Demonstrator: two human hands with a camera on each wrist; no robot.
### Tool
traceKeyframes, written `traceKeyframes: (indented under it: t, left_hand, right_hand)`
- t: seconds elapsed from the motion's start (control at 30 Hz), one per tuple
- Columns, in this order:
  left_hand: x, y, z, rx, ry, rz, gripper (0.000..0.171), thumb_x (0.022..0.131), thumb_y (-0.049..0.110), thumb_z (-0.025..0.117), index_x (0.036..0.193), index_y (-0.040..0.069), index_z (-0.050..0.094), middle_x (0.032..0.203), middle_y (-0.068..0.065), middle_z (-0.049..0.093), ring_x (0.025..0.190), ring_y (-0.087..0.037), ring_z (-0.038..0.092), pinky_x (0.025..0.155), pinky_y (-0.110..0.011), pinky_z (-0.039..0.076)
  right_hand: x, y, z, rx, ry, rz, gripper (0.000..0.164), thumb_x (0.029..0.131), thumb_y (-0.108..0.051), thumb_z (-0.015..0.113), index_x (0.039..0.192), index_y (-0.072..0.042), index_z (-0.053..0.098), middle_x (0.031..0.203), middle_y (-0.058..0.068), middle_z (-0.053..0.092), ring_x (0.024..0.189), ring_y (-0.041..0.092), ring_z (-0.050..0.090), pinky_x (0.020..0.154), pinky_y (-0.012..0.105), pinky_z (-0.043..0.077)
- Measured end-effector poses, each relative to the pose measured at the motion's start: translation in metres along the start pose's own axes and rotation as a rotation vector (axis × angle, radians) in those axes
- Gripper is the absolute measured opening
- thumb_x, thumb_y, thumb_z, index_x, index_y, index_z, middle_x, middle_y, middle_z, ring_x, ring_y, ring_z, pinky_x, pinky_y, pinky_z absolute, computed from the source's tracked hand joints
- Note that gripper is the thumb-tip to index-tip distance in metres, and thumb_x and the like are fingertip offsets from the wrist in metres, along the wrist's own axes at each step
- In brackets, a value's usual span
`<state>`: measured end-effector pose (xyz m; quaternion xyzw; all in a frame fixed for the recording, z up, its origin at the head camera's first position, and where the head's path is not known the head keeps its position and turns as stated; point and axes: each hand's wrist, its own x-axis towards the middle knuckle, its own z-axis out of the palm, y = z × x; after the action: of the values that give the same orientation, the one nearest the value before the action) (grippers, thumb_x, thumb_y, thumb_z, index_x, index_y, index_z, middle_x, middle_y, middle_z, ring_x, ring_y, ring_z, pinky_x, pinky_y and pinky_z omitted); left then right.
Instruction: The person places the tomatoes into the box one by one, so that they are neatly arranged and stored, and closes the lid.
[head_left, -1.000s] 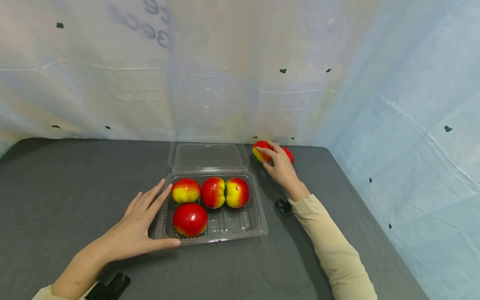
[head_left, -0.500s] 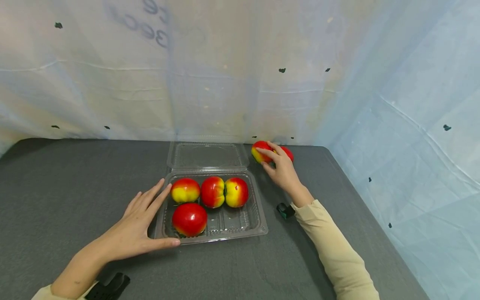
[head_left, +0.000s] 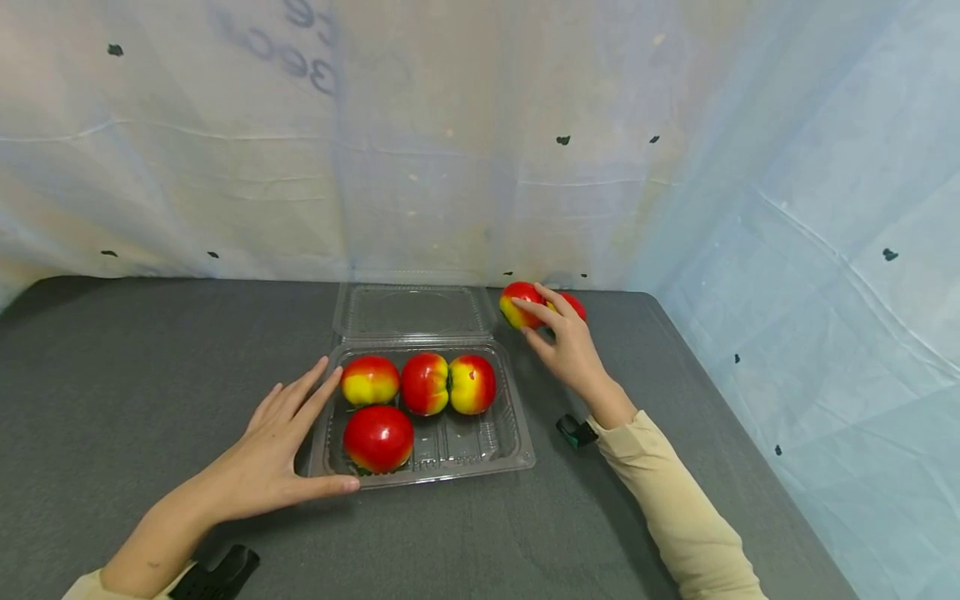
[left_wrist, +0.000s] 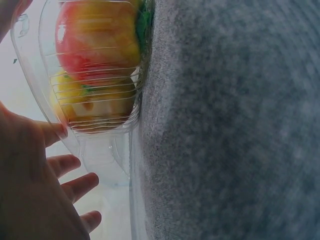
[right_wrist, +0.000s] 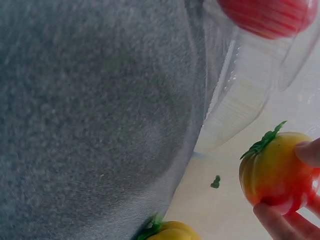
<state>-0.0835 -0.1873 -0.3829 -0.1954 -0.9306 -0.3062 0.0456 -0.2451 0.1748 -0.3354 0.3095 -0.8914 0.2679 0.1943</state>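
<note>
My right hand [head_left: 573, 354] holds a red and yellow tomato [head_left: 519, 305] between thumb and fingers, past the far right corner of a clear plastic box. In the right wrist view this tomato [right_wrist: 277, 172] shows its green leafy top and hangs off the table. Partly hidden behind that hand is another tomato [head_left: 576, 305]. Straight, spread fingers of my left hand [head_left: 273, 458] rest along the left rim of the box [head_left: 522, 446]. Inside lie several tomatoes: three in the back row, and one [head_left: 378, 439] at front left.
The box's hinged lid [head_left: 412, 312] lies folded back toward the white sheet wall [head_left: 420, 167]. Bluish sheeting [head_left: 862, 250] hangs on the right. Grey cloth covers the table [head_left: 187, 358].
My right hand and its tomato have shifted very slightly left, a little away from the tomato behind. My left hand and the box stay in place.
</note>
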Motion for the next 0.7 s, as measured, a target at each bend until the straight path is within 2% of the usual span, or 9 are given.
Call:
traceKeyframes:
  t: [0.7]
  left_hand:
    - [0.001,0.001,-0.002,-0.005,-0.013,-0.007,0.114,0.072,0.061,0.074,0.156,0.021,0.009,0.162,-0.009,0.003,0.142,-0.041,0.014,0.115,-0.061,0.000]
  right_hand:
    - [-0.008,-0.020,-0.010,0.037,0.048,-0.053,0.043,0.084,-0.006,0.073,0.125,-0.013,0.065,0.142,0.015,0.049,0.122,0.033,0.052,0.096,0.048,0.049]
